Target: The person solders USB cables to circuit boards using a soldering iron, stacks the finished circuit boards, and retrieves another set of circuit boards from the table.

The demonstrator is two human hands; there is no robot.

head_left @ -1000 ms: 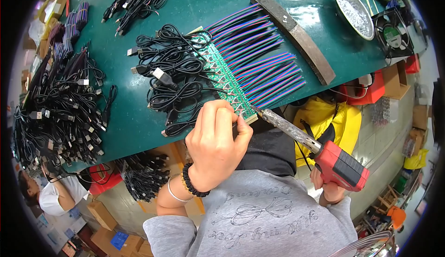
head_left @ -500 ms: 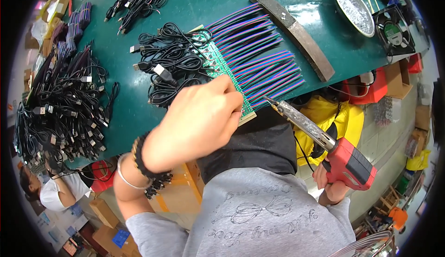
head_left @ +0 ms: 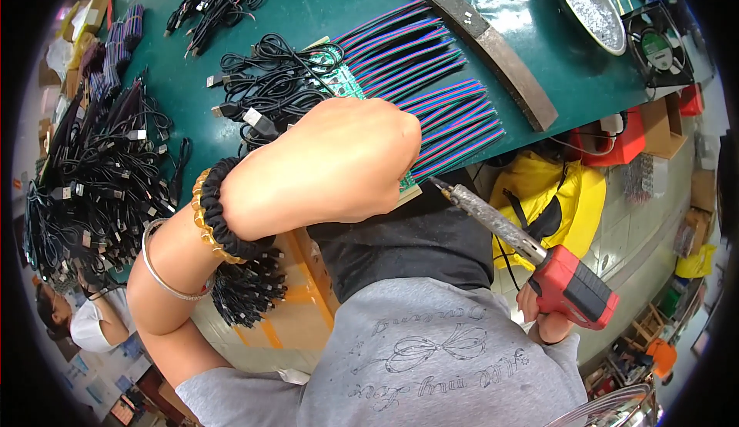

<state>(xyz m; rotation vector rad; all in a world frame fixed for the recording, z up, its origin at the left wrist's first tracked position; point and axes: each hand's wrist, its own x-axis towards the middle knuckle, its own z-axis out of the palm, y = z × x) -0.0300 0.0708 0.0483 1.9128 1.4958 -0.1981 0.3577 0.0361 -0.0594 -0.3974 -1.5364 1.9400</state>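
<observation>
Green circuit board (head_left: 341, 83) partly hidden; red-black soldering iron (head_left: 533, 253) slanted, tip near board.

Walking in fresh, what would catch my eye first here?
Probably the red-and-black soldering iron in the right hand, toward the lower right. Then the left hand near the middle, hiding part of the green circuit boards, with multicoloured wires stretching out to their right. At far left sits a big heap of black USB cables.

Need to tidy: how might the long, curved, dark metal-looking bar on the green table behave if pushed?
The curved bar looks metallic, so it's probably heavy for its size. Its blocky form suggests stiffness. Broad faces make rolling unlikely on the glossy green tabletop.
</observation>
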